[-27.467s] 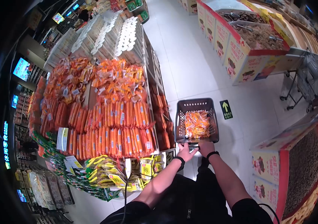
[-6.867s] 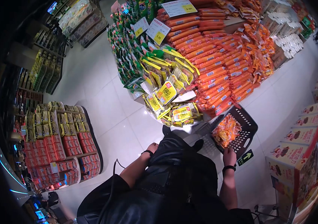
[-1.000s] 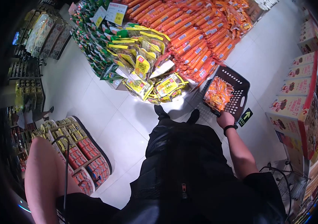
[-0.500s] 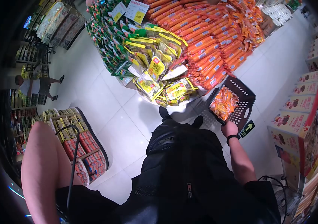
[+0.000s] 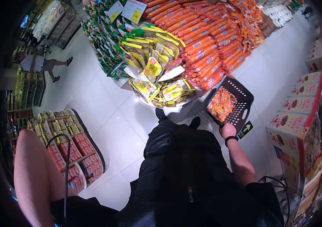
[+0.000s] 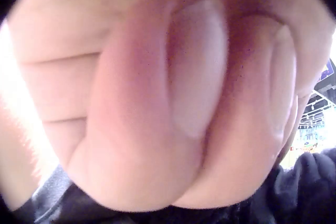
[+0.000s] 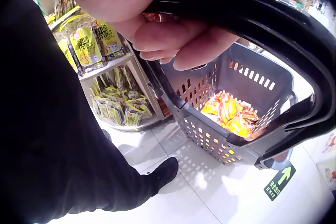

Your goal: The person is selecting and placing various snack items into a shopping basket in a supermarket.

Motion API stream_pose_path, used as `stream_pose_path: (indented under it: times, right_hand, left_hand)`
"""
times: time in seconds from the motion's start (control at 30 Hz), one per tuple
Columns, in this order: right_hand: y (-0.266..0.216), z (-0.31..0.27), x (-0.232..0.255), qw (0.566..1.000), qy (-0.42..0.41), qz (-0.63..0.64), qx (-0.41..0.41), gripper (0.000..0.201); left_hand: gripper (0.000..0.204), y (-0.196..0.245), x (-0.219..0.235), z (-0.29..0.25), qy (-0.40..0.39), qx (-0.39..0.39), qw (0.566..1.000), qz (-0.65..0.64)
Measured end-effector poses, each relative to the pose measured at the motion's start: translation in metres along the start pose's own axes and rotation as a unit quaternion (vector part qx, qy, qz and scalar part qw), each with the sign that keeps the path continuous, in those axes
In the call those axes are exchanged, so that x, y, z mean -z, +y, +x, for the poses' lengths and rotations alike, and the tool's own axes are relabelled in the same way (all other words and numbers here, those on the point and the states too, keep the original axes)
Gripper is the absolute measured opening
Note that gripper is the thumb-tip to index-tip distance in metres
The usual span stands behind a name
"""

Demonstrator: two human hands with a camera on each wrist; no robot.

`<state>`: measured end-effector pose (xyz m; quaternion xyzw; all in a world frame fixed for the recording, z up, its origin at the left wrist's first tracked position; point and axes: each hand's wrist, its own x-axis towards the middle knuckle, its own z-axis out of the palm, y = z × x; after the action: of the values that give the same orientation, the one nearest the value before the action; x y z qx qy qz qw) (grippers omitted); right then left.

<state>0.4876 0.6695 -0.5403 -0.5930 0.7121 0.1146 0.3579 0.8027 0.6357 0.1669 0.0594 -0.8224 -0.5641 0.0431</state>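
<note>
My right hand [image 5: 227, 130] grips the black handle [image 7: 231, 3] of a dark plastic shopping basket [image 5: 244, 96], fingers curled round it in the right wrist view. Inside the basket, toward one end, lies a heap of small orange-wrapped snacks [image 5: 221, 104]. The basket's far corner is right by the edge of the display stand. My left arm [image 5: 34, 170] is bent up at the elbow, and its hand is outside the head view. In the left wrist view the left hand [image 6: 147, 98] has its fingers folded into the palm, with nothing visible in them.
Ahead, a display stand holds yellow-trimmed bags [image 5: 153, 68], green packs [image 5: 102, 41] and long orange packages [image 5: 198, 45]. Printed boxes [image 5: 297, 98] stand at the right, a low shelf unit [image 5: 72, 143] at the left. Another person [image 5: 36, 64] walks in the left aisle.
Earlier both hands were at the basket; then the left hung by the thigh. Now that arm is raised and the right hand alone holds the basket. Another person has come into the left aisle.
</note>
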Motion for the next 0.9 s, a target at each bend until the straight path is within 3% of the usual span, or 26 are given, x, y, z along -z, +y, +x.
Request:
stream_pose_path:
  times: [0.33,0.43,0.53,0.6,0.67,0.73,0.8,0.83,0.87,0.9]
  right_hand:
    - [0.008,0.002,-0.008,1.0,0.0,0.007,0.008,0.029]
    - [0.019,0.003,-0.004,0.993,-0.05,0.088,0.054,0.046]
    - [0.003,-0.057,0.076,0.961,0.049,0.195,0.189,0.046]
    - [-0.009,-0.113,0.158,0.934,0.021,0.311,0.176,0.041]
    - [-0.019,-0.17,0.243,0.878,-0.024,0.453,0.151,0.039]
    - [-0.04,-0.227,0.342,0.865,-0.013,0.456,0.207,0.027]
    - [-0.048,-0.265,0.428,0.803,0.018,0.404,0.439,0.015]
    - [-0.039,-0.276,0.438,0.677,0.025,0.461,0.574,0.012]
    - [-0.059,-0.291,0.468,0.64,0.019,0.366,0.675,0.012]
    - [-0.079,-0.307,0.497,0.573,0.004,0.273,0.773,0.013]
  left_hand:
    - [0.02,-0.03,0.012,-0.014,-0.018,-0.041,0.999,-0.012]
    - [0.02,-0.033,0.015,-0.015,-0.019,-0.049,0.999,-0.012]
    - [0.02,-0.032,0.025,-0.014,-0.021,-0.044,0.999,-0.016]
    - [0.02,-0.03,0.031,-0.013,-0.029,-0.043,0.998,-0.018]
    - [0.02,-0.026,0.037,-0.015,-0.036,-0.038,0.998,-0.015]
    - [0.02,-0.02,0.038,-0.016,-0.04,-0.037,0.998,-0.016]
    - [0.02,-0.015,0.038,-0.018,-0.043,-0.034,0.998,-0.013]
    - [0.02,-0.012,0.037,-0.018,-0.045,-0.031,0.998,-0.013]
    - [0.02,-0.009,0.035,-0.02,-0.042,-0.029,0.999,-0.011]
    - [0.02,-0.006,0.032,-0.021,-0.042,-0.027,0.999,-0.011]
